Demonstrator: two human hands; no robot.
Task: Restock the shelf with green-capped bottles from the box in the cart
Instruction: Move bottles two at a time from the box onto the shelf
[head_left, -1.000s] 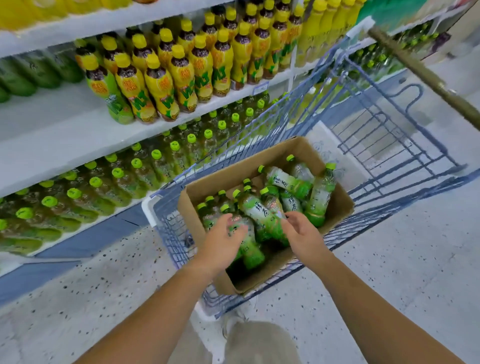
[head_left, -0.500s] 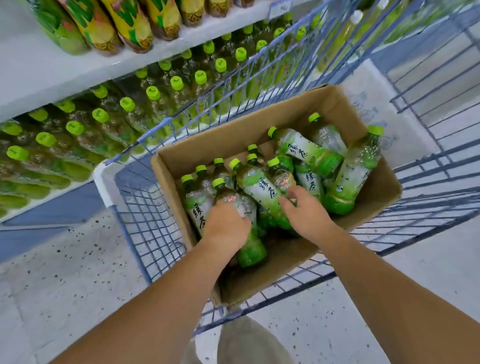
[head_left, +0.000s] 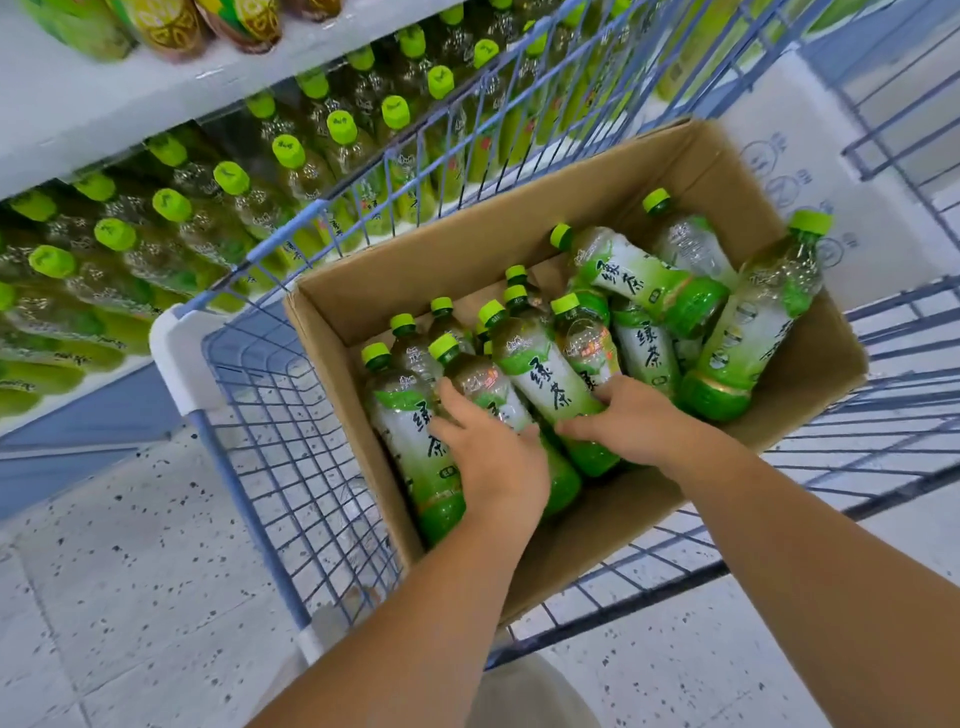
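Both forearms reach over the near wall of the cardboard box (head_left: 597, 525), which sits in the blue wire cart (head_left: 291, 467) above the speckled floor (head_left: 104, 571). The left hand (head_left: 493, 457) lies over a green-capped bottle (head_left: 483, 384), its fingers curled round the body. Just to its right, the right hand (head_left: 634, 421) grips the lower body of a neighbouring bottle (head_left: 540, 379). Beyond and to the right of the hands, loose bottles (head_left: 649, 280) lie heaped across each other. Past the heap, bare cardboard shows along the box's far wall, and the box top is open. Left of the left hand, the box edge stands close to the cart's wire side. Farther left, past the cart rim, the shelf (head_left: 62, 114) holds shelved bottles (head_left: 234, 176) in close rows.
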